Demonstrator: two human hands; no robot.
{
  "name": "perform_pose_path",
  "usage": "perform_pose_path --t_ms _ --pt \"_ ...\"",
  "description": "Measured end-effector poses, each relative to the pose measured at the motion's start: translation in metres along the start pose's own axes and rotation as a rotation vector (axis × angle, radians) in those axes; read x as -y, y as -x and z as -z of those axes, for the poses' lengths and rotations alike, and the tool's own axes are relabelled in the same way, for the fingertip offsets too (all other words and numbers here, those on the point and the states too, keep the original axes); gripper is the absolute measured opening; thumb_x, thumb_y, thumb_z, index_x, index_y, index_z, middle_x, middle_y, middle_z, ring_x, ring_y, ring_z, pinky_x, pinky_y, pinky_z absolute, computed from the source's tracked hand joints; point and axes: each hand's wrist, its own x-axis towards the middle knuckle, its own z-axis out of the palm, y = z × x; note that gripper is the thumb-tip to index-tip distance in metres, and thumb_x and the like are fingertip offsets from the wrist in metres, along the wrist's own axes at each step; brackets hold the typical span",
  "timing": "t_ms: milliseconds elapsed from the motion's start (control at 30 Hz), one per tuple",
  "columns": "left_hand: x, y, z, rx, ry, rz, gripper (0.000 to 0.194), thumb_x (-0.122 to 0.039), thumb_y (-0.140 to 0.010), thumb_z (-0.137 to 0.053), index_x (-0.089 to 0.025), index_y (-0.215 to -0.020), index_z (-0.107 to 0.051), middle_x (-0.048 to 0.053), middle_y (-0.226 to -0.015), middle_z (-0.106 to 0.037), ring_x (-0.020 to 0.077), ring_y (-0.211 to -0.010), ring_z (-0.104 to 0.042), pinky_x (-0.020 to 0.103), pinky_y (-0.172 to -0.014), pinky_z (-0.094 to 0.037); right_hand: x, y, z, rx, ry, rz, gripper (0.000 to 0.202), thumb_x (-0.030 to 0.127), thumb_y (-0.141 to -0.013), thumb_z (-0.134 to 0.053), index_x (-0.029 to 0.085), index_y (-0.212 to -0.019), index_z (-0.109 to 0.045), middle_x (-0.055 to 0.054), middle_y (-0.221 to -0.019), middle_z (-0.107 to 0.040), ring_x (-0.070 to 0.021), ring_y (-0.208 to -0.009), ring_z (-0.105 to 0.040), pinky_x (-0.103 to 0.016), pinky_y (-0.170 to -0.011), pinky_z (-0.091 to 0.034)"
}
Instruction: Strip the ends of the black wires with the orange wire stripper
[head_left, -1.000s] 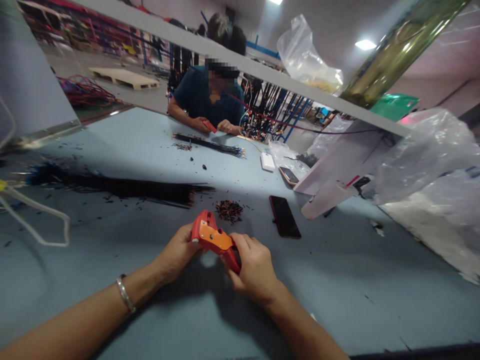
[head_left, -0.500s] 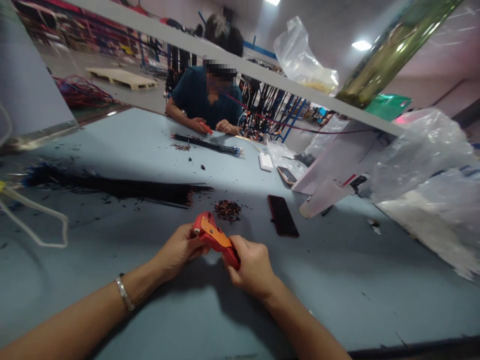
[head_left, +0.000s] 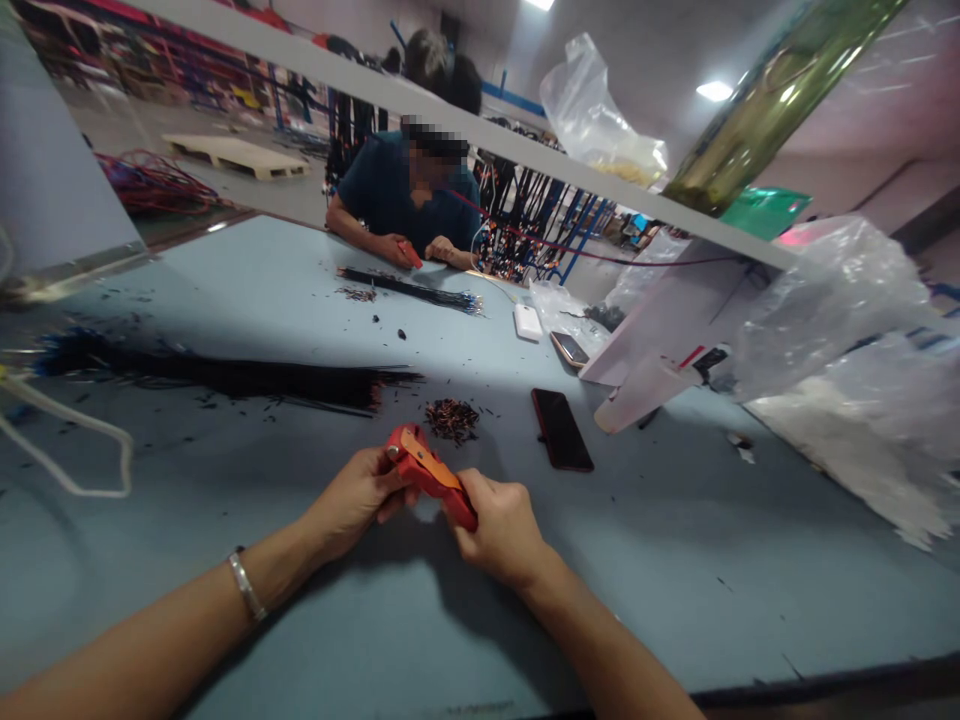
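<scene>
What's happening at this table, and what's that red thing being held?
A person at a blue-grey table holds a red and orange hand tool in both hands: the right hand wraps its handle and the left hand is at its head. Just beyond lie a small pile of wire scraps, a long bundle of black wires and a dark phone. Across the table, another person handles a red tool beside a similar wire bundle.

The red and orange hand tool (head_left: 429, 472) sits near the middle of the blue table, close to the near edge, lifted just above the surface. It lies tilted, head up to the far left, handles running down to the near right. Its head looks closed, though blur hides detail.
</scene>
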Motion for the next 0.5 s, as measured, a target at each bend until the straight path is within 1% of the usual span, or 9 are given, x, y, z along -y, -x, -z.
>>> perform_pose_path --t_ms 133,233,300,400,500 --pt "-0.002 0.001 -0.001 -0.004 0.004 0.006 0.033 -0.044 -0.075 -0.066 -0.014 -0.068 -0.058 -0.003 -0.055 -0.053 0.0034 -0.039 -0.033 0.019 -0.037 -0.019 0.0 -0.001 0.001 -0.006 -0.071 -0.046 0.011 0.024 -0.073 -0.052 0.019 -0.083 -0.054 -0.004 -0.069 -0.064 -0.0178 -0.058 -0.059 -0.025 -0.054 -0.035" --pt "-0.006 0.0 -0.002 -0.027 0.05 0.018 0.03 -0.042 -0.074 -0.067 -0.014 -0.073 -0.057 -0.004 -0.055 -0.055 0.0022 -0.037 -0.032 0.018 -0.037 -0.019 -0.002 -0.004 0.005 -0.02 -0.242 -0.165 0.013 0.026 -0.074 -0.055 0.018 -0.084 -0.057 -0.001 -0.064 -0.06 -0.0157 -0.055 -0.054 -0.025 -0.055 -0.036" --pt "-0.008 -0.001 -0.001 -0.069 0.091 0.012 0.027 -0.039 -0.074 -0.068 -0.015 -0.076 -0.056 -0.005 -0.056 -0.056 0.002 -0.036 -0.033 0.017 -0.038 -0.02 -0.005 -0.007 0.01 -0.003 -0.446 -0.28 0.013 0.029 -0.077 -0.056 0.018 -0.083 -0.057 0.0 -0.062 -0.058 -0.0143 -0.054 -0.052 -0.025 -0.055 -0.038" --pt "-0.012 -0.003 0.002 -0.158 0.133 -0.034 0.026 -0.038 -0.073 -0.069 -0.017 -0.08 -0.056 -0.004 -0.058 -0.058 0.0035 -0.039 -0.037 0.016 -0.04 -0.025 -0.013 -0.008 0.015 0.089 -0.89 -0.419 0.02 0.035 -0.077 -0.058 0.016 -0.084 -0.056 0.0 -0.066 -0.058 -0.0138 -0.056 -0.055 -0.024 -0.054 -0.042" --pt "-0.017 -0.005 0.007 -0.272 0.157 -0.058 0.027 -0.038 -0.071 -0.071 -0.018 -0.081 -0.057 -0.007 -0.053 -0.052 0.0044 -0.041 -0.036 0.015 -0.039 -0.024 -0.015 -0.008 0.017 0.202 -1.294 -0.511 0.03 0.037 -0.072 -0.064 0.014 -0.09 -0.057 -0.003 -0.073 -0.061 -0.0152 -0.058 -0.06 -0.026 -0.053 -0.046"
